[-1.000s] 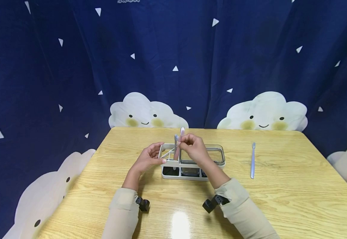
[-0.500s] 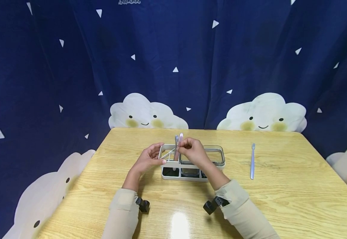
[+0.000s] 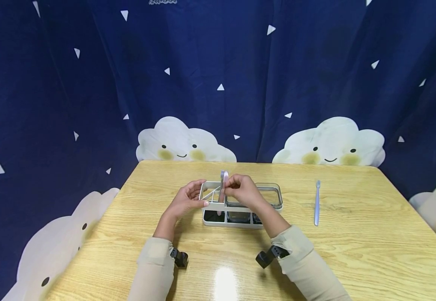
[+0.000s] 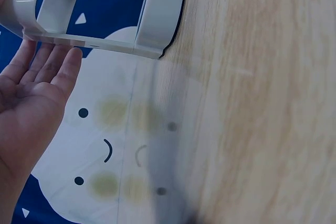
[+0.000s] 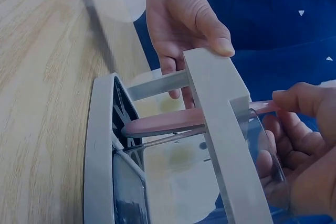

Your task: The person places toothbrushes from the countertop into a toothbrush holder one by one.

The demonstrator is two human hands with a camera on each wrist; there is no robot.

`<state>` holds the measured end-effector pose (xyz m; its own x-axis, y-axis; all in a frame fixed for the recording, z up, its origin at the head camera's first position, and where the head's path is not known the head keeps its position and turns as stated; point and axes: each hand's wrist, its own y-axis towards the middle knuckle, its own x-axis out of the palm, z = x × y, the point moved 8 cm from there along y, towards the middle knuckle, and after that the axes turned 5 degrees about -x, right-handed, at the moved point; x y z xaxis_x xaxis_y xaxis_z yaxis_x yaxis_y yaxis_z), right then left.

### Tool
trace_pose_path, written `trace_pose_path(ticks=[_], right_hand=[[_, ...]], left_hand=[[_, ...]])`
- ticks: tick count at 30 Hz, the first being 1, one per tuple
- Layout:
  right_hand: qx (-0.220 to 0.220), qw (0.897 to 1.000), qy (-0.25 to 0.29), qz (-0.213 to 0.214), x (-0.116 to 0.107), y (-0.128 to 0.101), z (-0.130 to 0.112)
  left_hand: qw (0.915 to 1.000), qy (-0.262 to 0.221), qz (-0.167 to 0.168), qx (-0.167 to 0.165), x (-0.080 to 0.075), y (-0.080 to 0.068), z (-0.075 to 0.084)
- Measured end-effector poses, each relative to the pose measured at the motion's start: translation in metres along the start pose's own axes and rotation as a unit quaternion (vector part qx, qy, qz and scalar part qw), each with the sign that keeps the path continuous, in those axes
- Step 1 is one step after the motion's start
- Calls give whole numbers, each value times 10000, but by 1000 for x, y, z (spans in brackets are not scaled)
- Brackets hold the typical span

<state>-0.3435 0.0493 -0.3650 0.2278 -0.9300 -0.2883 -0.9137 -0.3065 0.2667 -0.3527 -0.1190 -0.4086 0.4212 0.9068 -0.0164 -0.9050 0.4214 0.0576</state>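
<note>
A white toothbrush holder (image 3: pixel 214 206) with a slotted left section stands on the table. My left hand (image 3: pixel 188 196) grips its left end, thumb on the front of the upper rim and fingertips (image 4: pixel 67 72) at the far side. With thumb and index finger my right hand (image 3: pixel 243 190) pinches a pink toothbrush (image 5: pixel 168 123) near its head. That brush stands in a slot, its handle end down at the base in the right wrist view. Close on its left is a greyish-blue toothbrush (image 3: pixel 221 176), bristles up, largely overlapped by the pink one.
Clear cups (image 3: pixel 239 216) sit in the holder's middle and right sections, partly behind my right forearm. A light blue toothbrush (image 3: pixel 317 205) lies on the wooden table (image 3: pixel 353 234) to the right. A dark blue curtain (image 3: pixel 218 54) hangs behind the table's back edge.
The pink toothbrush has sunk lower into the holder and swung upright beside the greyish-blue one, my right hand moving down with it. My left hand has stayed put.
</note>
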Motion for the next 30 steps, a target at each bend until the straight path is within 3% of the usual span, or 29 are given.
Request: trace_pose_path(ticks=[6, 15, 21, 30], right_hand=[[-4, 9993, -264, -263, 4, 1, 1], [-30, 9994, -285, -180, 1, -1, 0], [-28, 9998, -182, -1, -9, -9, -4], [-283, 9995, -26, -149, -28, -20, -17]], left_hand=[[10000, -32, 55, -19, -5, 5, -13], [9998, 38, 138, 101, -6, 5, -14], [9996, 128, 202, 142, -7, 4, -12], [9994, 272, 211, 7, -7, 6, -15]])
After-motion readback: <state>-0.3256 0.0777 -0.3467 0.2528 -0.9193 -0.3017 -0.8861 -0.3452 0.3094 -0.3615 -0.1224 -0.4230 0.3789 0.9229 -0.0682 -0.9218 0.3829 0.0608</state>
